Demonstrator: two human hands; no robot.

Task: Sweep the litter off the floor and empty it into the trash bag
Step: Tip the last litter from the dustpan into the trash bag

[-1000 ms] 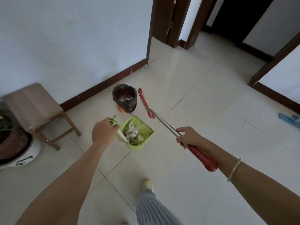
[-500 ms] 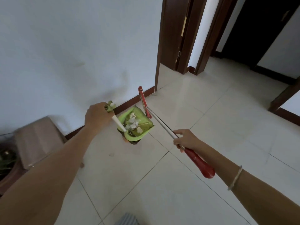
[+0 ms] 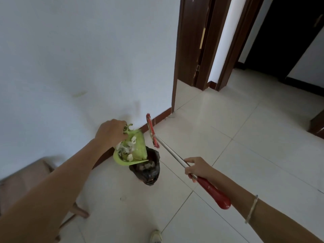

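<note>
Left hand closed tight on the handle end of a green dustpan, grip fully wrapped, pan lifted off the floor and tilted steeply, open mouth facing down and toward the camera. Litter, white crumpled scraps, sits bunched against the pan's inner surface near the lower lip, still inside the pan. Directly below and slightly right of the pan, a black trash bag stands on the floor with its mouth open; some pale scraps visible inside it. Pan's lower rim overlaps the bag's top edge in view; contact unclear.

Right hand closed around the metal shaft of a broom, grip just above the red handle end, which sticks out past the wrist. Broom's red head is raised, near the pan's right side, not touching it. Bracelet on the right wrist.

White tile floor, white wall with dark baseboard behind. Wooden stool at left, partly behind the left forearm. One shoe at bottom edge. Dark door frames at upper right.
</note>
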